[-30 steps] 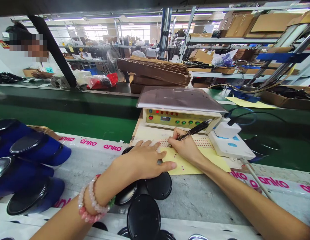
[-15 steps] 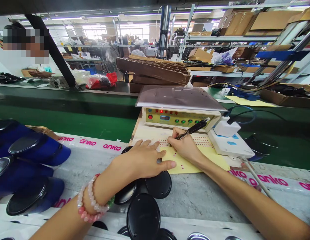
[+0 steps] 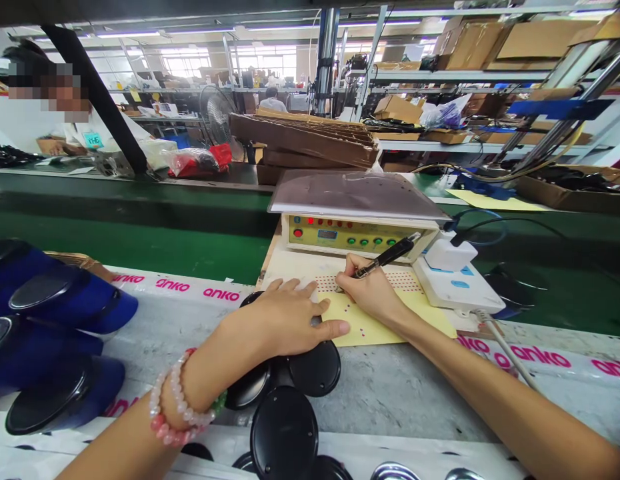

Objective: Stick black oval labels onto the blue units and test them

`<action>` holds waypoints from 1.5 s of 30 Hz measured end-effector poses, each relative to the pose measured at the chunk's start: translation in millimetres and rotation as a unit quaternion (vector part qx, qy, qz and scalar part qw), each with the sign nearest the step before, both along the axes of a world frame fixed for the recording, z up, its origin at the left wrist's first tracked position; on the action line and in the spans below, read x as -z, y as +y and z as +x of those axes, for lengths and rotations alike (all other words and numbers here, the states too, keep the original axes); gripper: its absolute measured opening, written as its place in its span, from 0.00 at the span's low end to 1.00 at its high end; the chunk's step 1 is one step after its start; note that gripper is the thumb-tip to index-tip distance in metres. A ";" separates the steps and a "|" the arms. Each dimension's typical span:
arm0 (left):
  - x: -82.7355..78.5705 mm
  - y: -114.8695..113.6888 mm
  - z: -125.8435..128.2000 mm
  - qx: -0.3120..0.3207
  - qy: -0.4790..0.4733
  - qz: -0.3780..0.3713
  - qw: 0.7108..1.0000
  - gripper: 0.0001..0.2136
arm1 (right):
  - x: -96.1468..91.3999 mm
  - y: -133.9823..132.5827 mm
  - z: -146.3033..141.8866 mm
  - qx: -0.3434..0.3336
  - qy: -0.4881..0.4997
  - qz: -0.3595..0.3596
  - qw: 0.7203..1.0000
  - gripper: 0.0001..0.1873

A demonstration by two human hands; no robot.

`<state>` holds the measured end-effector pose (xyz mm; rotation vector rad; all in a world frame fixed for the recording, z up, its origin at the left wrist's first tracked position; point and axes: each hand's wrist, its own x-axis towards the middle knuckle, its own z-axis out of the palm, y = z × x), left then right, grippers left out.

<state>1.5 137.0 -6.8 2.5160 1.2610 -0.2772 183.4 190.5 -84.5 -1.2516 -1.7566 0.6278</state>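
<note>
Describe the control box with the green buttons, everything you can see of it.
The control box is a low, cream-coloured casing, its material unclear, with a yellowish front panel. The panel carries a red button, a row of small red lights, a small digital display and a row of green buttons. A broad, flat grey plate lies on top, overhanging it. The box stands on a pale board.

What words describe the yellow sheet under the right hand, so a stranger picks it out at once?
Find the control box with red and green lights. In front of it lies the yellow sheet, with the right hand resting on it. Small red dots mark it, unlike the other yellow sheet farther back.
</note>
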 end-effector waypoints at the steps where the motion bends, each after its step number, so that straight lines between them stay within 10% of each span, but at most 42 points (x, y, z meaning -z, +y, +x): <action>1: 0.2 0.0 -0.3 0.001 0.001 -0.001 1.000 0.32 | 0.1 0.2 0.0 0.002 0.000 0.001 1.000 0.22; 45: -2.5 1.0 0.7 -0.006 0.000 -0.013 1.000 0.32 | -3.8 -1.3 10.7 0.032 0.010 -0.008 0.999 0.23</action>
